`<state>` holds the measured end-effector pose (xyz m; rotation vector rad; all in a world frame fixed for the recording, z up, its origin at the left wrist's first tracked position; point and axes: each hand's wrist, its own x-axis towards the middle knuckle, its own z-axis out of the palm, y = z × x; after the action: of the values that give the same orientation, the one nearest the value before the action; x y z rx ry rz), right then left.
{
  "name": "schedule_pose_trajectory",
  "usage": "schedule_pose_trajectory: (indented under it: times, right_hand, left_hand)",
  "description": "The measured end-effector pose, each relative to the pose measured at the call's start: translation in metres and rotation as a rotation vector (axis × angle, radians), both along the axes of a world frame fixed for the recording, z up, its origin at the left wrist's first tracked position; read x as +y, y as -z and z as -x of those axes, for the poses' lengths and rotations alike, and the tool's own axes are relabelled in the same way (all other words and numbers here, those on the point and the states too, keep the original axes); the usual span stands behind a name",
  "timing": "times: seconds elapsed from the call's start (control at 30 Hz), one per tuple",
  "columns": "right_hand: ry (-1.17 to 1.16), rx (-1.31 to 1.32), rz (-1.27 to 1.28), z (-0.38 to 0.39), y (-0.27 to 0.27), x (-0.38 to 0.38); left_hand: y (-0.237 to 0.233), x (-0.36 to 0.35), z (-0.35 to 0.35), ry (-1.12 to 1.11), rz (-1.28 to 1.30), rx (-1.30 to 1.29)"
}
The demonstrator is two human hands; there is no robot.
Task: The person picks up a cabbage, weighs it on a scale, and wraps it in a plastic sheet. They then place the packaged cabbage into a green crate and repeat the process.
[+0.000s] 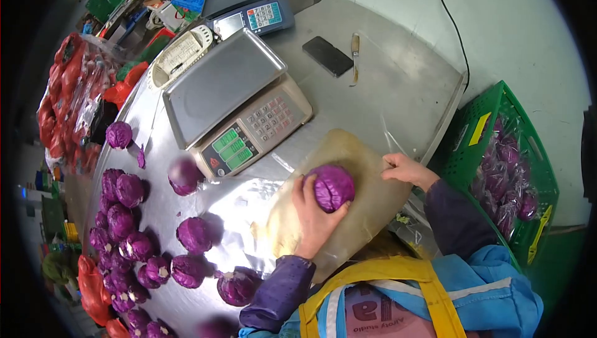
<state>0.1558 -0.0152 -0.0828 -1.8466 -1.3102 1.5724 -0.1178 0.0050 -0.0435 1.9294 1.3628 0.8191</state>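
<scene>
My left hand is wrapped round a purple cabbage, which rests on a translucent yellowish board or sheet at the table's near edge. To its right, my right hand is closed at the sheet's right edge; what its fingers pinch is too small to make out. Beyond the sheet stands a scale with a metal tray and a lit green display. More purple cabbages lie on the metal table to the left.
A green crate with bagged cabbages stands at the right. A phone and a knife lie at the back. Behind the first scale are a white basket and a second scale. Red net sacks are at the far left.
</scene>
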Motion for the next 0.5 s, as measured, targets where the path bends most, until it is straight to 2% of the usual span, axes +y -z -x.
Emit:
schedule_pose_trajectory:
  times: [0.07,0.17,0.23,0.27,0.33,0.4,0.47,0.5]
  right_hand:
    - [-0.045,0.050,0.010,0.004,-0.009,0.000]
    - [-0.027,0.047,0.043,0.019,-0.022,0.005]
    - [0.198,0.083,0.014,0.031,-0.031,0.011]
    - [0.187,0.086,0.013,0.035,-0.033,0.017]
    - [0.102,-0.108,0.057,0.042,-0.036,0.029]
    - [0.082,-0.104,0.024,0.034,-0.013,0.032]
    - [0.069,-0.098,-0.012,0.023,0.006,0.033]
    - [0.054,0.022,0.028,0.018,0.012,0.034]
  left_hand:
    - [0.000,-0.017,-0.004,0.058,-0.120,0.157]
    - [0.002,-0.018,-0.002,0.071,-0.086,0.151]
    - [0.003,-0.014,0.006,0.113,-0.068,0.108]
    - [0.003,-0.011,0.013,0.167,-0.049,0.060]
    - [0.007,-0.009,0.032,0.195,0.012,0.011]
    - [0.015,-0.011,0.062,-0.097,-0.009,-0.090]
    - [0.013,-0.015,0.105,-0.324,-0.104,0.161]
    - [0.014,-0.022,0.122,-0.402,-0.076,0.308]
